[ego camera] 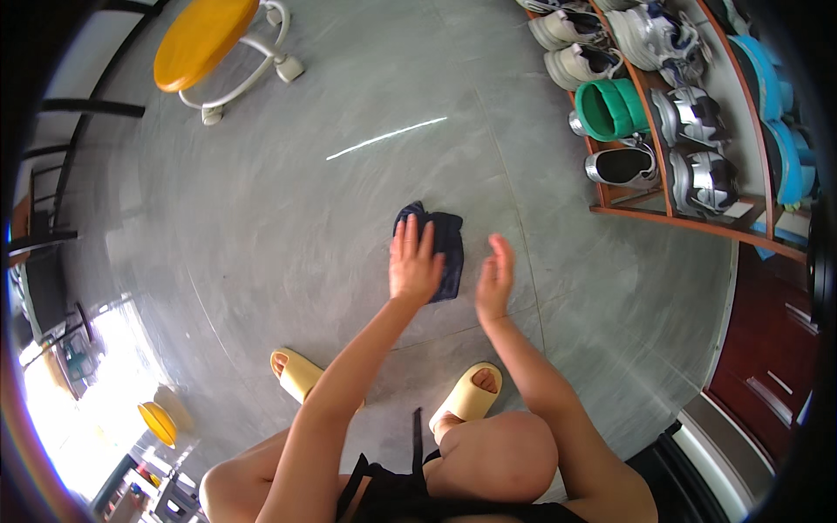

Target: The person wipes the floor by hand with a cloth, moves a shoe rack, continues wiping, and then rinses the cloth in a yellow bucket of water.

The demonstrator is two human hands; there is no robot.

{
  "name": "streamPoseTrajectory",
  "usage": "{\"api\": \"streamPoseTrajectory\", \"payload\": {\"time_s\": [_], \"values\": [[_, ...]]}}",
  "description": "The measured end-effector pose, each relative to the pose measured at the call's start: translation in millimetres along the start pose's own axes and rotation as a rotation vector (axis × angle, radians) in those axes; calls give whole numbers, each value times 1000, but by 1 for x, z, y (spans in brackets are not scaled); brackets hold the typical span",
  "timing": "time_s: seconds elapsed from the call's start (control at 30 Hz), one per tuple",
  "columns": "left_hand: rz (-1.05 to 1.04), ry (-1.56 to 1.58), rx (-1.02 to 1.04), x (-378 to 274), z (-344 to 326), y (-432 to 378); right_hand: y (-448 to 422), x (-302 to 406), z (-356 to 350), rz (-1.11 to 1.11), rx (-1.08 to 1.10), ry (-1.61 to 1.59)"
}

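A dark navy cloth (450, 229) lies folded or bunched on the grey floor (294, 229) before me. My left hand (415, 261) is spread flat over the cloth's left part, fingers pointing away from me. Just right of the cloth and apart from it is my right hand (495, 278), seen side-on and blurred, with nothing in it. Its fingers are slightly bent. Whether it touches the floor I cannot tell. Below my arms are my feet in a left yellow slide sandal (299, 375) and a right yellow slide sandal (467, 394); my left forearm partly covers the left one.
A wooden shoe rack (693, 224) with several pairs of shoes stands at upper right, a green padded shoe (611, 110) among them. A yellow-seated stool (204, 42) on casters is at upper left. Dark red drawers (762, 353) line the right side. Black furniture legs (95, 108) jut in from the left.
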State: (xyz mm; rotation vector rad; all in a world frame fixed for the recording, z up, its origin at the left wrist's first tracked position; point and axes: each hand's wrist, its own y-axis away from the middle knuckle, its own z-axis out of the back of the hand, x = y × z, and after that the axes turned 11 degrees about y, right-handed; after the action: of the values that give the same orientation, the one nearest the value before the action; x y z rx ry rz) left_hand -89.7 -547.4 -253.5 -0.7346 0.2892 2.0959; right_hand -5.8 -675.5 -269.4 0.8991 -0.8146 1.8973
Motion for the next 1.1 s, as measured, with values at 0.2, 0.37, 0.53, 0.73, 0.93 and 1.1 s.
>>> {"api": "streamPoseTrajectory", "payload": {"time_s": [0.2, 0.37, 0.53, 0.73, 0.93, 1.1], "values": [[-110, -201, 61, 2, -36, 4, -23, -23, 31, -107, -28, -22], [49, -320, 68, 109, 61, 10, -34, -28, 40, -74, 25, 35], [561, -607, -295, 199, 119, 6, -22, -22, 32, -122, 57, 18], [227, -242, -139, 53, 14, -56, 11, -24, 35, -170, 101, 46], [-391, -107, 242, -61, -65, 12, 2, -13, 37, 8, -22, 58], [-652, -42, 396, 21, -34, 77, -29, 20, 21, 87, 8, 122]]}}
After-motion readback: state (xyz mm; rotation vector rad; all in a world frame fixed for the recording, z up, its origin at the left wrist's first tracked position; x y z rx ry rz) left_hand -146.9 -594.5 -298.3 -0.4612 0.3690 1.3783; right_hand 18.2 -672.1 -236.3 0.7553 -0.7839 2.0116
